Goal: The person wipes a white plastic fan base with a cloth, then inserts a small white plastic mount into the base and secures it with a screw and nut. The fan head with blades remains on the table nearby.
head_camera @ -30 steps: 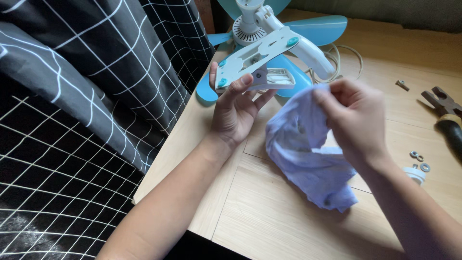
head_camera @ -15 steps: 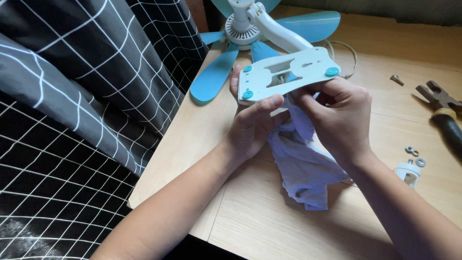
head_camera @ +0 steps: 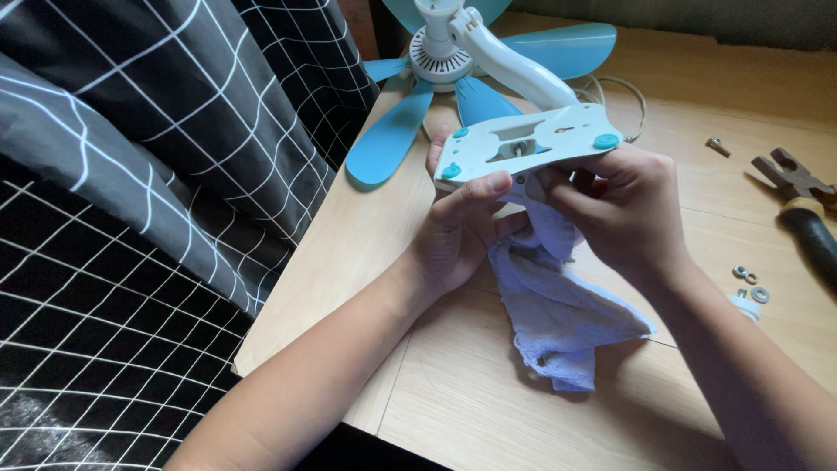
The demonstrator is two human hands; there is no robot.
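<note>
white fan base plate (head_camera: 523, 144) with teal pads, held above the wooden counter (head_camera: 453, 384): left hand (head_camera: 458, 231) fingers clasped on its near edge, right hand (head_camera: 623, 209) fingers pinching pale blue cloth (head_camera: 558, 314) against its underside; blue-bladed fan (head_camera: 471, 52) behind.
</note>
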